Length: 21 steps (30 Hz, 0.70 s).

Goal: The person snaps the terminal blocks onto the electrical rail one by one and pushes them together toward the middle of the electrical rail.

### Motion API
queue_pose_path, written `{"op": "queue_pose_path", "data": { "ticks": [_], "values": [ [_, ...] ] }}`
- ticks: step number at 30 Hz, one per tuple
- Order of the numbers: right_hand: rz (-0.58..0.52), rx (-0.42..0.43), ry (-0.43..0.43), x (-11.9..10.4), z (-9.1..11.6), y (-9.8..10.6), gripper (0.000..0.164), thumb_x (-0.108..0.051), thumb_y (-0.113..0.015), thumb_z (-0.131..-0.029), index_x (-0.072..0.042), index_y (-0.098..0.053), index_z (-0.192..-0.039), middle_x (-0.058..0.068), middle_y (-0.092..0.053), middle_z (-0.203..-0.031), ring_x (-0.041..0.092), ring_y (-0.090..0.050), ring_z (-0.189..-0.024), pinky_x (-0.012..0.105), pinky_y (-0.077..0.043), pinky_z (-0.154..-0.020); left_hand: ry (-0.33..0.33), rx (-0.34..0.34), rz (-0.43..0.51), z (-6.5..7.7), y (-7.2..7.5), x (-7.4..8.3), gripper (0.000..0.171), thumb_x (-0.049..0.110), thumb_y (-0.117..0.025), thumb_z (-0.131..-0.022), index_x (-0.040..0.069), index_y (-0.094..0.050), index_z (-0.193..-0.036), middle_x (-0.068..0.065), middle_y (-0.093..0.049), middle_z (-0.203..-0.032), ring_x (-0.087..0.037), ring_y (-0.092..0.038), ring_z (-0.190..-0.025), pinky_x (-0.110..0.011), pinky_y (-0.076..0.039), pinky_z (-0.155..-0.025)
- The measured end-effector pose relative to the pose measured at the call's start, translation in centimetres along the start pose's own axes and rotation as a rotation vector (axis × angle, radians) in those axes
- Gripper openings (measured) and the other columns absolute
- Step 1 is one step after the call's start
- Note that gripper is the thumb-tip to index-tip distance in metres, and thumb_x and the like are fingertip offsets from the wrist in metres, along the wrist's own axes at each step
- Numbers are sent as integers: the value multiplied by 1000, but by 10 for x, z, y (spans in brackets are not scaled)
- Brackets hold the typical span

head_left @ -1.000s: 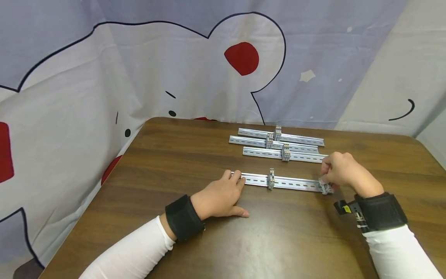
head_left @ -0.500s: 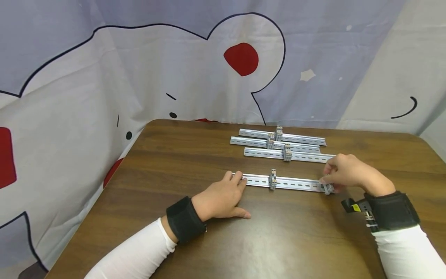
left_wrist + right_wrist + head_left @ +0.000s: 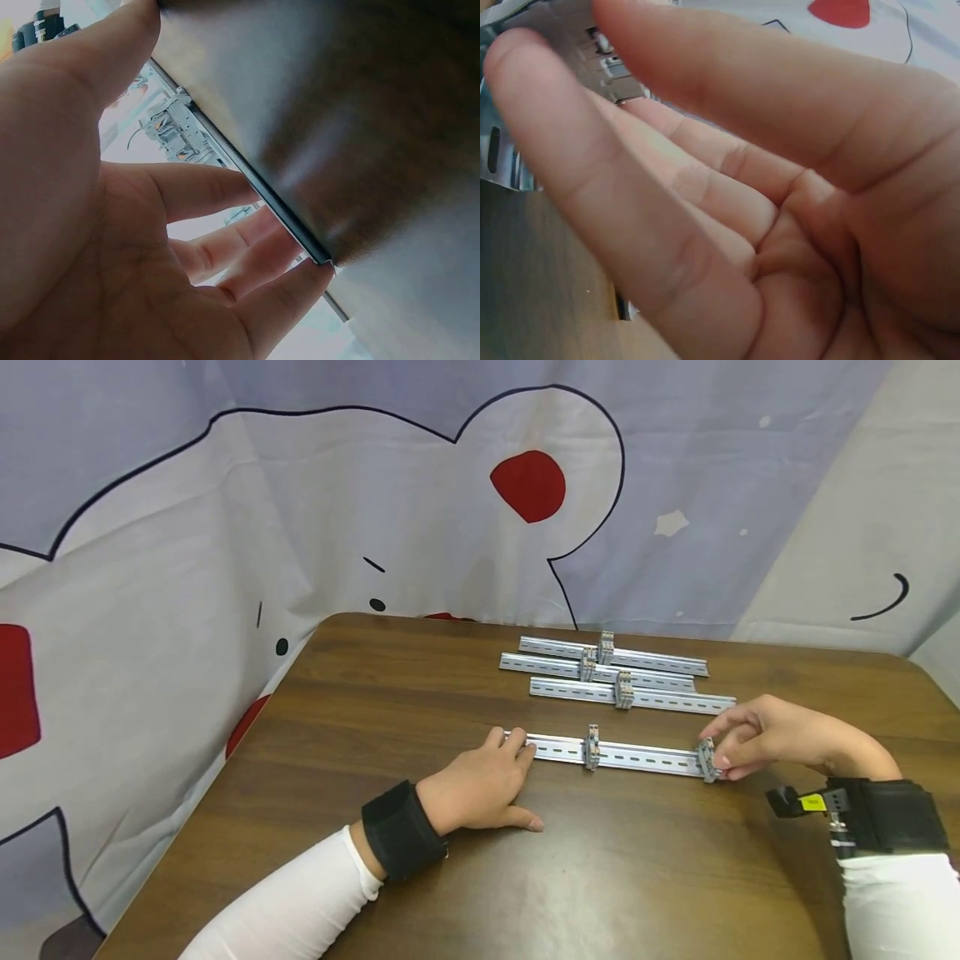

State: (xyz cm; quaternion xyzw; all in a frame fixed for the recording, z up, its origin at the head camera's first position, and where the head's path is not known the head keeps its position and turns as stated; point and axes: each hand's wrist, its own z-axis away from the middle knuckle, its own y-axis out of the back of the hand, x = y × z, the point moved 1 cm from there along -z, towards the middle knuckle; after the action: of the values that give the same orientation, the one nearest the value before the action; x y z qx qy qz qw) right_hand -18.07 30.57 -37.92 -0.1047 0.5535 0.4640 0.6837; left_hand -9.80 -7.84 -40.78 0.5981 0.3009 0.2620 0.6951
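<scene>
A slotted metal DIN rail lies across the table in front of me. My left hand rests its fingertips on the rail's left end, thumb spread apart on the near side. In the left wrist view those fingers reach along the edge of the rail. One grey terminal block sits upright near the rail's middle. At the right end, my right hand holds another grey terminal block between thumb and fingers. The right wrist view shows that terminal block partly hidden behind the fingertips.
Three more DIN rails lie behind: a rear one, a middle one and a front one. Each carries a terminal block near its middle. A printed curtain hangs beyond the back edge of the wooden table.
My right hand has swung to the right and now reaches in from beyond the rail's end. The end terminal block has gone from tilted to upright. My left hand stays put.
</scene>
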Motion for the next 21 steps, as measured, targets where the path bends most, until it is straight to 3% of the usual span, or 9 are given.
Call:
{"op": "queue_pose_path", "data": {
  "ticks": [12, 21],
  "values": [
    [-51, 40, -11, -3, -19, -16, 51, -6, -70, -89, 19, -46, -126, 25, -70, -99, 29, -71, -90, 43, -56, -81, 10, -3, 6, 0, 0, 1, 93, 71, -51, -87, -2, -43, -144, -16, -43, -135, -28, -43, -112, -26, -53, -79],
    [22, 74, 53, -18, -29, -31, 49, -5, -70, -88, 20, -49, -126, 21, -72, -94, 26, -72, -85, 40, -57, -78, 10, -4, -11, 0, 0, 1, 94, 72, -50, -86, -1, -43, -145, -16, -43, -135, -28, -43, -114, -26, -53, -79]
  ]
}}
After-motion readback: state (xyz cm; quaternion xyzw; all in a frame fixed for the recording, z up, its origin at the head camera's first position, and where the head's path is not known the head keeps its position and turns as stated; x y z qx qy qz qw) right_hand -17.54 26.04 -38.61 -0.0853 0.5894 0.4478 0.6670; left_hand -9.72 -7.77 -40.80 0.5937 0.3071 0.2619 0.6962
